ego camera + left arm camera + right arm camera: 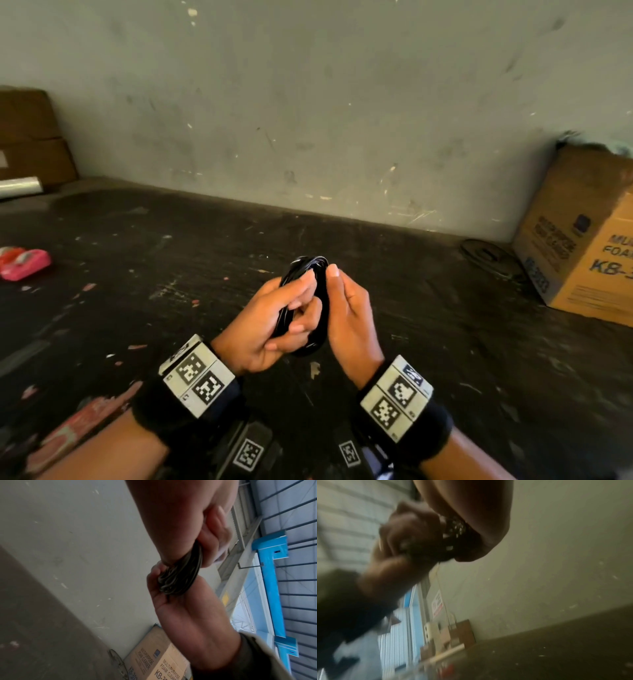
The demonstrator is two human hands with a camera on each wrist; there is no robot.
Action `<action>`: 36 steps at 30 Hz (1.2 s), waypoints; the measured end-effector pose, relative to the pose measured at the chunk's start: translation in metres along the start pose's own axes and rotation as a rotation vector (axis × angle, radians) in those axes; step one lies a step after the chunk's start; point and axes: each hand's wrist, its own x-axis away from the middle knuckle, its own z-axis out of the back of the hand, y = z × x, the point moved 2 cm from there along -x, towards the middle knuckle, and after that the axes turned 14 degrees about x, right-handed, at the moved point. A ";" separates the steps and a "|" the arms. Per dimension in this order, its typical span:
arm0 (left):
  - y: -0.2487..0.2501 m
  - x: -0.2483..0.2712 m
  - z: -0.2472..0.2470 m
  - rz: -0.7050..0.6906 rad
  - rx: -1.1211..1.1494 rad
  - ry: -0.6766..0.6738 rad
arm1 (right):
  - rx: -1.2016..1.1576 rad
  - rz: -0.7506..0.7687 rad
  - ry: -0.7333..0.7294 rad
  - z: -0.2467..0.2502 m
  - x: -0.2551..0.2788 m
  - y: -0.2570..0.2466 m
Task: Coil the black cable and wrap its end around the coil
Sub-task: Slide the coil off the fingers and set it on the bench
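Observation:
The black cable is wound into a narrow oval coil [321, 308] that stands upright above the dark table [154, 260]. My left hand [294, 305] grips the coil's left side, its fingers curled through the middle and its thumb lying along the top. My right hand [337, 291] holds the right side, thumb tip pressed near the top and fingers hidden behind. The left wrist view has the coil [180, 574] between my left hand [197, 540] and my right hand [180, 615]. The blurred right wrist view also shows the coil [458, 540]. I cannot see the cable's free end.
A cardboard box [582, 246] stands at the right against the wall, with a dark coiled thing [483, 253] beside it. A pink tape dispenser [24, 263] lies at the far left. Brown boxes [30, 137] and a white roll [20, 186] sit at the back left.

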 end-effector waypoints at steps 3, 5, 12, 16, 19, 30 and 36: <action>-0.004 0.010 0.009 -0.015 0.049 0.078 | -0.001 -0.035 0.007 -0.019 0.006 0.010; -0.008 0.018 0.014 -0.077 0.050 0.163 | 0.044 -0.041 0.026 -0.031 0.008 0.019; -0.011 0.051 0.041 -0.205 0.116 0.565 | 0.379 -0.035 -0.066 -0.065 0.005 0.041; -0.009 0.071 0.058 -0.235 0.207 0.632 | 0.438 0.042 -0.184 -0.088 0.006 0.040; 0.002 0.092 0.080 -0.114 0.089 0.747 | 0.572 0.073 -0.348 -0.103 0.004 0.052; 0.014 0.147 0.165 0.103 -0.362 1.132 | 0.749 0.148 -0.912 -0.190 0.033 0.079; 0.021 0.169 0.192 0.184 -0.518 1.062 | 0.886 0.029 -1.010 -0.216 0.044 0.089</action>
